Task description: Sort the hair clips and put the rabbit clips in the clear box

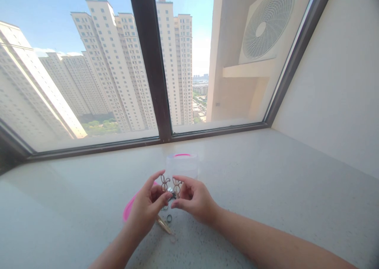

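Observation:
Two gold wire rabbit-shaped charms hang between my hands, one [164,183] by my left hand [146,205] and one [177,186] by my right hand [194,198]. Each hand seems to pinch its charm between thumb and fingers, though the fingertips hide the lower ends. Behind them stands a transparent plastic container [181,166] with a pink rim. A pink lid [129,207] lies partly under my left hand. Below my hands, a small dark ring [169,218] and a slim gold tool [164,224] rest on the counter.
A speckled stone windowsill counter [251,174] runs beneath my arms, bounded at the back by a dark window frame [154,63] and at the right by a pale wall [328,83]. An air-conditioner unit [265,24] and tower blocks stand outside the glass.

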